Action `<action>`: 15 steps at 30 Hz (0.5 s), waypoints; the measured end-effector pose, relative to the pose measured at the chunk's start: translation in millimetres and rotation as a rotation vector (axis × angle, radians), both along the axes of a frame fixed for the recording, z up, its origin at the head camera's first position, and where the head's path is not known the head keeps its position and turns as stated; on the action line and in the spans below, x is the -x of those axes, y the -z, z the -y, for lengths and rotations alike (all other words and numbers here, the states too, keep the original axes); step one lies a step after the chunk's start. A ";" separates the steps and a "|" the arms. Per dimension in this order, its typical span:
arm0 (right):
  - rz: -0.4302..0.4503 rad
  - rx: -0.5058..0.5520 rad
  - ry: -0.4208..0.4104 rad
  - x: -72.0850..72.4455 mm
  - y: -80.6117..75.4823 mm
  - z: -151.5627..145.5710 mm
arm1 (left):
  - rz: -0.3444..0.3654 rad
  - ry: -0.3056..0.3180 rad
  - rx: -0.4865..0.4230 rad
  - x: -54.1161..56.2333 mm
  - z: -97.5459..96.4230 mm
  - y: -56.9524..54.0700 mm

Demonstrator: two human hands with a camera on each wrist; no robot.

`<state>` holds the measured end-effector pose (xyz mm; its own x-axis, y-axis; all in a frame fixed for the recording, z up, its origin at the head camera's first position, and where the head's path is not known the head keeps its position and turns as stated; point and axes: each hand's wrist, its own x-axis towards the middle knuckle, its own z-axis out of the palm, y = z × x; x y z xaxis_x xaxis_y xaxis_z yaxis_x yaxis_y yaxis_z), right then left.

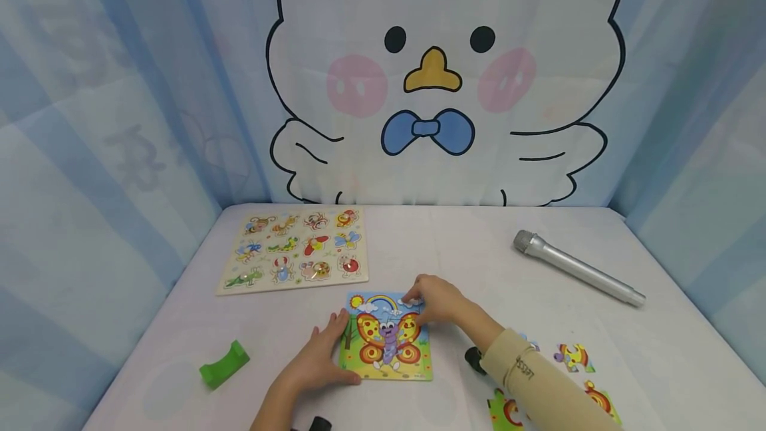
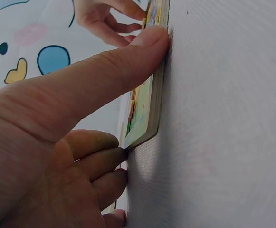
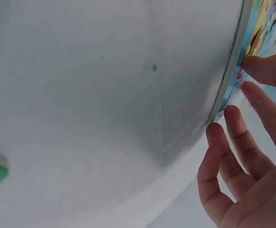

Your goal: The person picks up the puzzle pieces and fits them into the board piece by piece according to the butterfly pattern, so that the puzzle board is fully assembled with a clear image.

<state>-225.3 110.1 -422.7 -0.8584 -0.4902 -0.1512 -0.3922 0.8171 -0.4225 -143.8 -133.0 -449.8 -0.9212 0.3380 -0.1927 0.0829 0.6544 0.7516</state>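
Note:
A square butterfly jigsaw puzzle (image 1: 389, 348) lies flat on the table in front of me, with a rainbow and a sun along its top. My left hand (image 1: 323, 359) grips its lower left part, thumb along the near edge (image 2: 152, 102) and fingers by the left side. At the upper right corner, my right hand (image 1: 441, 299) has thumb and forefinger set on a sky-blue puzzle piece (image 3: 234, 81); the fingers cover most of its outline. The other right fingers are bent beside the board's edge. Several loose puzzle pieces (image 1: 574, 358) lie near the right forearm, which partly hides them.
A wooden insect peg board (image 1: 293, 250) lies at the back left. Towards the back right is a silver microphone (image 1: 577, 267). A green curved block (image 1: 225, 364) sits at the left. Dark objects (image 1: 475, 360) show beside the right sleeve and at the front edge (image 1: 320, 424).

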 end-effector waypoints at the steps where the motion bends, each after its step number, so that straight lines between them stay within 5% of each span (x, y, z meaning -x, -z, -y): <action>1: -0.003 0.000 0.002 0.0 0.1 -0.1 | -0.002 0.001 0.000 0.2 0.0 -0.1; 15: 0.014 0.006 0.012 -2.5 -2.7 0.6 | 0.013 0.004 -0.003 -0.2 -0.7 -0.4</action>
